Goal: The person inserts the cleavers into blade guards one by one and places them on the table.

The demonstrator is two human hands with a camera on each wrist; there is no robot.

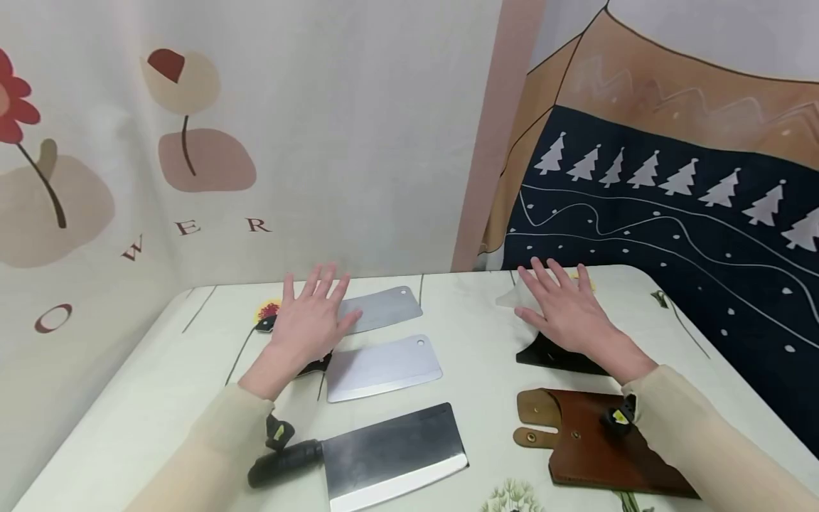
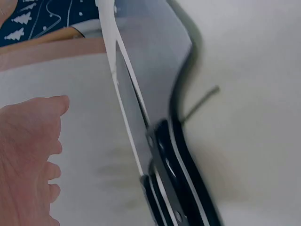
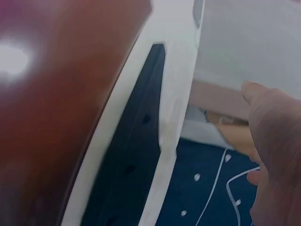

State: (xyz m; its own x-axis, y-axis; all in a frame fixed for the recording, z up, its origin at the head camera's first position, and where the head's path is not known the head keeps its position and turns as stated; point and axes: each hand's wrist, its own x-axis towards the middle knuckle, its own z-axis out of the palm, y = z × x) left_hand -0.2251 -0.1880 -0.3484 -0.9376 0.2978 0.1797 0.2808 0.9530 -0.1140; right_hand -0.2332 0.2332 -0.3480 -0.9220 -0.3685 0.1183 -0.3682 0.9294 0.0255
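Note:
My left hand (image 1: 309, 321), fingers spread, hovers over the handle end of the far cleaver (image 1: 390, 304). The middle cleaver (image 1: 384, 370) lies just nearer, its black handle (image 2: 176, 174) partly under my wrist. Closest to me is a larger, dark-bladed cleaver (image 1: 397, 451). On the right, my right hand (image 1: 566, 313) is spread over a whitish translucent piece (image 1: 510, 297) and a black sheath (image 1: 555, 355), hiding much of both. A brown leather sheath (image 1: 591, 455) with snap straps lies below them, partly under my forearm. Neither hand grips anything.
The pale, flower-patterned tabletop (image 1: 476, 377) ends at a curtain (image 1: 358, 178) behind and a dark tree-patterned cloth (image 1: 659, 235) at the right. A strip of table separates the cleavers from the sheaths. Trackers are strapped at both wrists.

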